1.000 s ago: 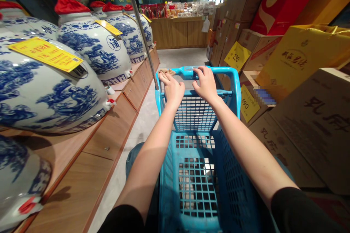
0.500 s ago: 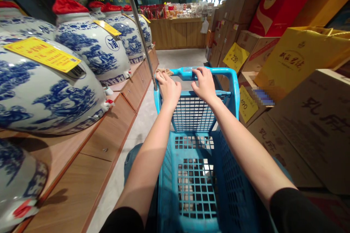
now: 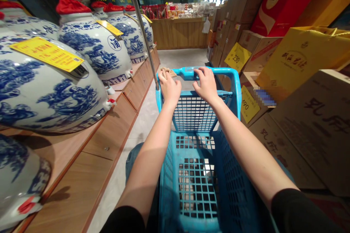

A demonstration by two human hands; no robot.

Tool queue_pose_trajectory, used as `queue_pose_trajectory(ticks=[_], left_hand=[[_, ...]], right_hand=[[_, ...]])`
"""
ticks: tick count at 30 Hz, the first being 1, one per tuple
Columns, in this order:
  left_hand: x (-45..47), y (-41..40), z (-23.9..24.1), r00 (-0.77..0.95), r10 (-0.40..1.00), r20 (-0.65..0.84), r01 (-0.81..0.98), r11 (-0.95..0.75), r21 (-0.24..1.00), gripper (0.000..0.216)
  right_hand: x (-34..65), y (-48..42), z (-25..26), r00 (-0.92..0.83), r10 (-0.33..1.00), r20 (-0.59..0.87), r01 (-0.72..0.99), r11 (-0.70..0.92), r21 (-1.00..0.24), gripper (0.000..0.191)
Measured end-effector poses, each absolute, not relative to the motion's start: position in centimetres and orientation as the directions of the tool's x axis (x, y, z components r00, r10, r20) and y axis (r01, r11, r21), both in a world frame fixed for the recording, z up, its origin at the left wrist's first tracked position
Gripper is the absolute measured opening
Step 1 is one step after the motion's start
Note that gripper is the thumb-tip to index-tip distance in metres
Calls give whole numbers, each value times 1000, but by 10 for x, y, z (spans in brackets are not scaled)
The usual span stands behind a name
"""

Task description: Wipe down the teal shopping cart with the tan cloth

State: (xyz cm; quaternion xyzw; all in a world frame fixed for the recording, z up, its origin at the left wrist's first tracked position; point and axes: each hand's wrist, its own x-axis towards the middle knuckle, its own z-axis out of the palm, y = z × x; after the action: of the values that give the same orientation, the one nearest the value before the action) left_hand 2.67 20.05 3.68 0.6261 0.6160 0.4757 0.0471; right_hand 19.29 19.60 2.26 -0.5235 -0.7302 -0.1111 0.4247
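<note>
A blue plastic shopping cart (image 3: 197,174) stands in the aisle right in front of me, its mesh basket holding nothing. My left hand (image 3: 169,86) grips the left end of the cart's handle bar (image 3: 188,72), with a brownish cloth (image 3: 166,70) pinned under its fingers. On the middle of the same bar, my right hand (image 3: 205,83) is closed around it. A metal pole (image 3: 142,25) slants up from beside my left hand.
Big blue-and-white ceramic jars (image 3: 93,51) with red cloth tops and yellow tags line a wooden shelf (image 3: 109,131) on the left. Stacked cardboard boxes (image 3: 308,131) and a yellow gift bag (image 3: 300,56) crowd the right. A wooden counter (image 3: 180,32) closes the aisle's far end.
The view shifts slightly between frames; both hands stay clamped on the cart handle and the cart keeps its place between shelf and boxes.
</note>
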Motion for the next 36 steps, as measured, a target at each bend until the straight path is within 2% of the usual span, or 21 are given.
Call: queue_pose_trajectory(ticks=[4, 8, 14, 17, 25, 28, 31, 34, 36], left_hand=[[28, 204, 34, -240, 805, 543, 707, -238, 666, 68], [30, 210, 32, -152, 858, 490, 642, -292, 709, 53], [27, 213, 36, -42, 815, 578, 549, -465, 695, 31], [28, 212, 36, -49, 831, 554, 550, -441, 709, 24], [37, 206, 30, -106, 856, 507, 647, -327, 688, 36], [34, 206, 34, -61, 842, 536, 628, -385, 676, 25], [33, 202, 38, -30, 794, 607, 589, -476, 653, 22], [38, 197, 39, 43, 763, 645, 527, -566, 634, 31], [42, 195, 36, 92, 765, 638, 481, -595, 644, 42]], right_hand=[[193, 197, 21, -94, 657, 748, 863, 429, -268, 47], [193, 196, 22, -92, 664, 742, 858, 432, -280, 47], [193, 196, 22, -95, 666, 740, 859, 431, -277, 46], [193, 196, 22, -93, 663, 743, 860, 429, -275, 46], [194, 195, 23, -93, 662, 744, 852, 440, -285, 46], [195, 195, 22, -97, 675, 731, 855, 433, -286, 50], [193, 192, 23, -124, 683, 720, 862, 433, -263, 64], [189, 188, 26, -218, 681, 699, 850, 484, -207, 79], [189, 187, 28, -292, 673, 680, 817, 545, -188, 82]])
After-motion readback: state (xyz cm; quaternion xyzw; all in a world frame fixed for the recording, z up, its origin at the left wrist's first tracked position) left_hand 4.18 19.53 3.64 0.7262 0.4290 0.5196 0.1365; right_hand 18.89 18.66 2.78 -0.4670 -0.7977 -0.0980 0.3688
